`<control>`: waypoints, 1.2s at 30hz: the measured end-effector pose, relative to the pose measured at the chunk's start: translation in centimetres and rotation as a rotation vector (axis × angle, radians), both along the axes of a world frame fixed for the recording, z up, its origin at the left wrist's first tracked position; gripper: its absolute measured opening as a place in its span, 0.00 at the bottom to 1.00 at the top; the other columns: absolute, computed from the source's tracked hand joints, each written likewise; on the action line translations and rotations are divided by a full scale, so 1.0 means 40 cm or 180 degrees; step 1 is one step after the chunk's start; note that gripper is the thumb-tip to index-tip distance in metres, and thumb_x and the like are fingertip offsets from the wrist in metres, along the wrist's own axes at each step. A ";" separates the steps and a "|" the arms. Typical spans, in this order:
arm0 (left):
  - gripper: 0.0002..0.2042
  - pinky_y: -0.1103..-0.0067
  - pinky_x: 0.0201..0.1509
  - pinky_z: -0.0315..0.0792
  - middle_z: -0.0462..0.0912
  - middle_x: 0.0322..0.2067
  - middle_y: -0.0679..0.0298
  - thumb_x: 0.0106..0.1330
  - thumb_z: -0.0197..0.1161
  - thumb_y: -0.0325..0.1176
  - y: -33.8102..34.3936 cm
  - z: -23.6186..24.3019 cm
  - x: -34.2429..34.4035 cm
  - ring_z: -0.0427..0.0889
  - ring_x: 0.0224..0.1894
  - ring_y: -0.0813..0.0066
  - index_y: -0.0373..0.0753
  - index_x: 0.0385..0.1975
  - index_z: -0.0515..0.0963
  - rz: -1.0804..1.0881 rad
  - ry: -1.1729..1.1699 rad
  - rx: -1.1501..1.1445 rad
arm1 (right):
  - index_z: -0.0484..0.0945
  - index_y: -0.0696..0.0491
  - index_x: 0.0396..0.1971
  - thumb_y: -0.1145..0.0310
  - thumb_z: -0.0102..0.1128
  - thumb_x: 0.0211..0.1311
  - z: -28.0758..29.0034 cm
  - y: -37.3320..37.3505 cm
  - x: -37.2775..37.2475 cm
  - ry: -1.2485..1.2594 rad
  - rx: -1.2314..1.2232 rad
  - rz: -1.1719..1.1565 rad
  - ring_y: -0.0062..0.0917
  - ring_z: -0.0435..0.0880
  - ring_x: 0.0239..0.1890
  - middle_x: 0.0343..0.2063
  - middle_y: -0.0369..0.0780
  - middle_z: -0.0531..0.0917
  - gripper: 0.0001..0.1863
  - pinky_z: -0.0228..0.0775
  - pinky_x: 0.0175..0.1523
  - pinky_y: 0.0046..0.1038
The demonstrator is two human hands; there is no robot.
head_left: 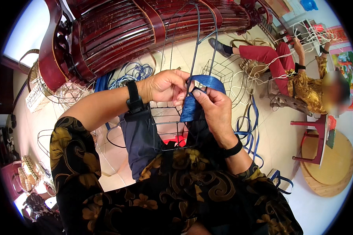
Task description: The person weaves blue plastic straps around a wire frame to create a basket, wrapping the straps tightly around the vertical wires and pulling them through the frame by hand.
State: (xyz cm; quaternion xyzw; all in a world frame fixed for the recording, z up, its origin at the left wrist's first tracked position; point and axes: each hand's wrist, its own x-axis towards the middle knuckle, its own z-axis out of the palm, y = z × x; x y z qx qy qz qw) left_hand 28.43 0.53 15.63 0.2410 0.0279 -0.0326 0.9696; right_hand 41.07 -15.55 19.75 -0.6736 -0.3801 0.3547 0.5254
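A black wire basket frame (166, 122) with a tall looped handle (199, 29) stands on my lap. Blue flat strip is wound in close rows into a panel (191, 109) on its right part. My left hand (166, 86) is closed, its fingertips pinched at a frame upright beside the panel's upper edge. What lies between those fingertips is partly hidden. With thumb and fingers my right hand (215, 109) grips the blue strip (208, 81), which loops up over the knuckles. Both wrists wear black bands.
A dark red slatted wooden bench (117, 31) spans the far side. Blue strip coils (135, 74) lie on the floor by it, and loose blue strip (250, 135) trails right. Another wire frame (217, 72) stands beyond my right hand. A seated co-worker (308, 88) holds pale strands.
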 end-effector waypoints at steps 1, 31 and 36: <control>0.06 0.72 0.20 0.71 0.76 0.17 0.56 0.59 0.53 0.23 -0.001 -0.004 0.005 0.76 0.16 0.68 0.31 0.32 0.76 0.0021 0.0083 0.0031 | 0.85 0.61 0.37 0.67 0.66 0.63 0.000 -0.001 -0.002 0.0012 0.0000 -0.0016 0.08 0.71 0.26 0.22 0.28 0.81 0.11 0.65 0.30 0.17; 0.16 0.66 0.36 0.73 0.77 0.15 0.56 0.68 0.58 0.42 0.060 0.062 -0.195 0.77 0.15 0.63 0.37 0.24 0.73 0.0676 -0.1099 0.1147 | 0.83 0.61 0.33 0.68 0.67 0.61 0.000 -0.014 0.038 0.0035 -0.0010 0.0469 0.08 0.64 0.22 0.17 0.25 0.71 0.10 0.57 0.26 0.17; 0.22 0.70 0.29 0.72 0.75 0.13 0.59 0.68 0.57 0.47 0.008 0.082 -0.281 0.75 0.15 0.65 0.35 0.17 0.73 0.1124 -0.0581 0.1993 | 0.78 0.57 0.22 0.68 0.66 0.62 -0.012 -0.039 0.043 0.0180 0.0040 0.0503 0.09 0.63 0.22 0.17 0.25 0.69 0.12 0.57 0.26 0.17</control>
